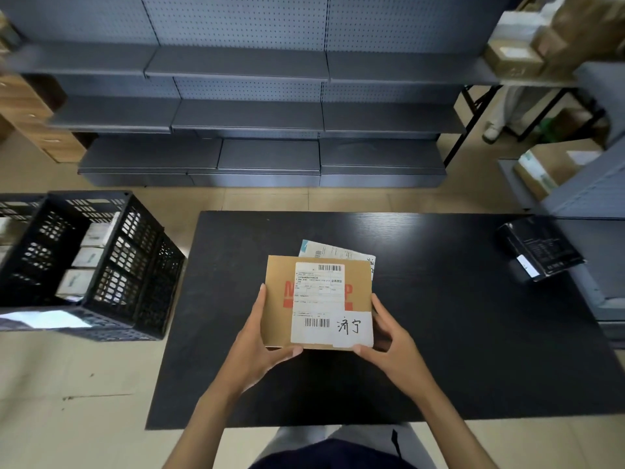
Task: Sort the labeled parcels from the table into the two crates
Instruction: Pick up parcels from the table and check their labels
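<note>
Hard to read: fine print on the box label (319,299), apart from two barcodes and handwritten characters on a white slip at its near right corner. Mostly hidden behind the cardboard box (318,302): a pale flat parcel (338,251), only its far edge showing. Cut off at the left frame edge: a second crate (17,211), beside the black crate (135,265) on the floor off the tabletop's left edge, with pale parcels (89,257) inside. Near the tabletop's (439,333) right edge: a dark box (537,250), lettering illegible. Box held above the tabletop's middle, label up. Left hand (260,343) clasped along its left side, thumb under the near edge; right hand (389,336) gripping the near right corner, fingers curled round the right side.
</note>
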A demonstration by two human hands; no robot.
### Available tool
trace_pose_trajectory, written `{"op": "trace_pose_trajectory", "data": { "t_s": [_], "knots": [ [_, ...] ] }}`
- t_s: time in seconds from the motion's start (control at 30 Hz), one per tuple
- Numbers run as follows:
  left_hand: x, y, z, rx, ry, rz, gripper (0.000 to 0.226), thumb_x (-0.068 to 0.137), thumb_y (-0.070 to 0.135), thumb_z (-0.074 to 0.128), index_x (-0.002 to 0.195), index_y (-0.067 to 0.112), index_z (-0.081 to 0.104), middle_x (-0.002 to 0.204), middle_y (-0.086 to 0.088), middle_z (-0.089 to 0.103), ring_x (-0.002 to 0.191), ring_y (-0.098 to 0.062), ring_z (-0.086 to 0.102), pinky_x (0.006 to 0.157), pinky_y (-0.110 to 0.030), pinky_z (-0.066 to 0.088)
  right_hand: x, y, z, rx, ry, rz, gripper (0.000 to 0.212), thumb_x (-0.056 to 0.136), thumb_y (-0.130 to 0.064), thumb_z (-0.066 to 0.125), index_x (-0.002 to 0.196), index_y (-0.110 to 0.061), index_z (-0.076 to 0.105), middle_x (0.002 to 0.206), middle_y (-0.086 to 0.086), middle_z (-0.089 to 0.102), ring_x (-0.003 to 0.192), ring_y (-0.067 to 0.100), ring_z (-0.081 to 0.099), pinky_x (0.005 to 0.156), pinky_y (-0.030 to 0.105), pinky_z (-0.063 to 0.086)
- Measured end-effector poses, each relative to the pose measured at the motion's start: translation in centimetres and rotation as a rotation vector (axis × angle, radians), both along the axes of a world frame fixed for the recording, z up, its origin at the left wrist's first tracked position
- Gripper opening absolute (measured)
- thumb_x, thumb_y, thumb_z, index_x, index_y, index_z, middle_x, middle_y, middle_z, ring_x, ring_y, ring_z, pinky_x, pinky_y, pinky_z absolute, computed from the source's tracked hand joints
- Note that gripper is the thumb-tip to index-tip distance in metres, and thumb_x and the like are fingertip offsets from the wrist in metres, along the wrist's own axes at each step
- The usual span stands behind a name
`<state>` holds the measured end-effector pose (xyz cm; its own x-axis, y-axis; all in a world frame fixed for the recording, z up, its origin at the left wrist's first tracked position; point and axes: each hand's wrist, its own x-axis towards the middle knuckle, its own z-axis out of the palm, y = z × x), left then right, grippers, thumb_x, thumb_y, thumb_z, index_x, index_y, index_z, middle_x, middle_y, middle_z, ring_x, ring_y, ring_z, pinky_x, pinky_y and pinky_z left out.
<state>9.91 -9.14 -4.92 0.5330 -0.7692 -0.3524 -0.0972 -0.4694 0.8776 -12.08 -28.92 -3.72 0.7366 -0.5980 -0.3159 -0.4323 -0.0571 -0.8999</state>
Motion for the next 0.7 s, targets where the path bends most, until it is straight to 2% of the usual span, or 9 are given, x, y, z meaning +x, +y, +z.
{"op": "trace_pose_trajectory", "data": {
  "t_s": [0.07,0.1,0.3,0.4,0.6,0.7],
  "knots": [
    [-0.4,-0.1,0.8,-0.020,-0.028,0.035,0.132,0.072,0.047,0.093,0.155,0.061,-0.008,0.153,0.040,0.030,0.142,0.003,0.037,0.116,-0.045,0.043,0.0,-0.1,1.1,-0.037,-0.020,-0.019,0.099,0.083,-0.011,0.084,0.154,-0.046,0.024,0.141,-0.035,0.053,0.136,-0.010,0.044,0.100,0.015,0.048],
    [-0.6,-0.2,1.1,-0.031,-0.045,0.053,0.130,0.072,0.047,0.092,0.155,0.062,-0.006,0.154,0.038,0.029,0.143,0.001,0.036,0.117,-0.047,0.043,0.0,-0.2,1.6,-0.050,-0.028,-0.027,0.099,0.083,-0.012,0.084,0.155,-0.045,0.025,0.140,-0.035,0.054,0.135,-0.009,0.045,0.101,0.016,0.049],
    [-1.7,-1.1,2.4,-0.116,-0.073,0.108,0.122,0.072,0.047,0.092,0.158,0.058,0.006,0.152,0.042,0.032,0.140,0.008,0.037,0.118,-0.047,0.043,-0.4,-0.8,3.4,-0.087,-0.064,-0.091,0.100,0.080,-0.019,0.087,0.158,-0.040,0.028,0.145,-0.025,0.054,0.137,-0.001,0.047,0.113,0.041,0.046],
    [-1.9,-1.6,2.9,-0.135,-0.079,0.103,0.121,0.073,0.049,0.091,0.158,0.057,0.006,0.154,0.040,0.031,0.141,0.007,0.037,0.118,-0.049,0.043,-0.8,-1.0,3.9,-0.115,-0.065,-0.112,0.101,0.079,-0.025,0.089,0.157,-0.045,0.029,0.145,-0.030,0.052,0.137,-0.006,0.044,0.116,0.042,0.042],
    [-2.8,-1.8,3.7,-0.160,-0.085,0.105,0.120,0.074,0.045,0.091,0.160,0.053,0.008,0.154,0.041,0.031,0.139,0.014,0.036,0.118,-0.041,0.041,-1.6,-1.5,4.2,-0.148,-0.054,-0.092,0.105,0.077,-0.037,0.089,0.156,-0.055,0.021,0.144,-0.030,0.052,0.139,0.002,0.043,0.116,0.053,0.039],
    [-3.3,-1.7,3.6,-0.149,-0.090,0.117,0.119,0.075,0.044,0.091,0.160,0.053,0.008,0.153,0.041,0.032,0.138,0.014,0.037,0.117,-0.038,0.042,-2.0,-1.7,4.3,-0.145,-0.035,-0.055,0.107,0.076,-0.037,0.089,0.154,-0.058,0.019,0.145,-0.027,0.052,0.139,0.003,0.043,0.116,0.055,0.040]
  ]
}}
